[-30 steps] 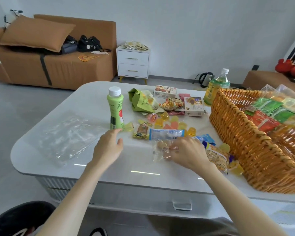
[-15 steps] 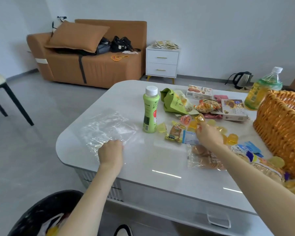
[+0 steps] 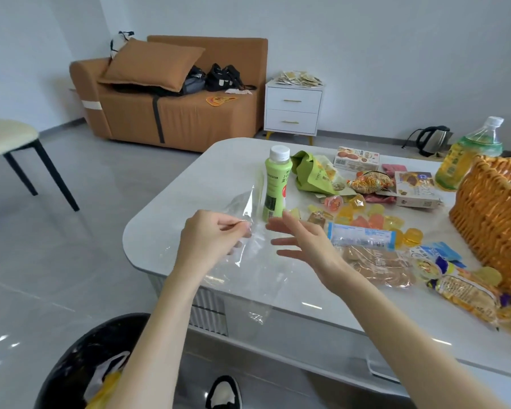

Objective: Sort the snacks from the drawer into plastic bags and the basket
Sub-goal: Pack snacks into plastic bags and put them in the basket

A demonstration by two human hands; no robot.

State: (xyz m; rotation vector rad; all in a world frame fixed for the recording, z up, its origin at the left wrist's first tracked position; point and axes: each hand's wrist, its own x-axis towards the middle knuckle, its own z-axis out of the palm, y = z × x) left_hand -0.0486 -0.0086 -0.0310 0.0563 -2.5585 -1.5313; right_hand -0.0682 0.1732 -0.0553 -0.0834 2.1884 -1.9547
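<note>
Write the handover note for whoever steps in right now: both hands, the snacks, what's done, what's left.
Left hand: pinches the edge of the clear plastic bag, held up over the white table.
Right hand: open, fingers spread beside the bag, holding nothing.
Things: small jelly cups, wrapped snacks and the green white-capped bottle sit loose on the table; the woven orange basket is at its right end.
Done: bag in hand; it looks empty.
Left: open it, bag the snacks, fill the basket.

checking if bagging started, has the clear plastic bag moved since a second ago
Yes. The plastic bag lay flat left of the green bottle; now the left hand pinches its edge and holds it up in front of the bottle.
</note>
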